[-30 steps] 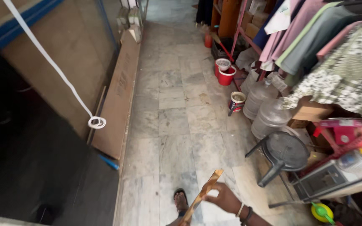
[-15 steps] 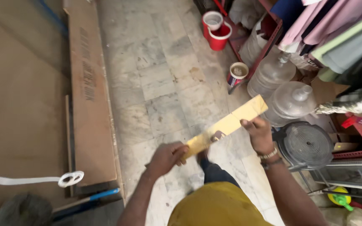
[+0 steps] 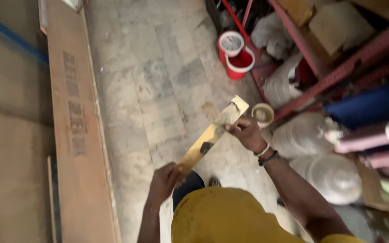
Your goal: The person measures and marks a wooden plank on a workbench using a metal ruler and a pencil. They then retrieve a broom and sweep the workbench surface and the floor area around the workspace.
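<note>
Two hands are being used on one strip [image 3: 212, 135], a long, flat, yellowish piece being held on a slant above the tiled floor [image 3: 158, 81]. Its lower end is being gripped by the left hand [image 3: 165, 180], whose fingers are being kept curled tight around it. Its upper part is being pinched by the right hand [image 3: 246, 132], fingers closed on the edge just below the far tip; a dark bracelet and a pale one are being worn at that wrist. A small dark mark is being shown near the middle of the strip; what it is cannot be told. The strip is being held in front of the body, over the yellow shirt [image 3: 230, 216], clear of the floor. A tape roll [image 3: 263, 114] is lying just beyond the right hand. Two red cups [image 3: 235, 56] are standing farther off, beside a red rack [image 3: 334, 72]. Large clear bottles [image 3: 329, 175] are lying to the right. A long brown board [image 3: 75, 121] is being seen along the left side.
</note>
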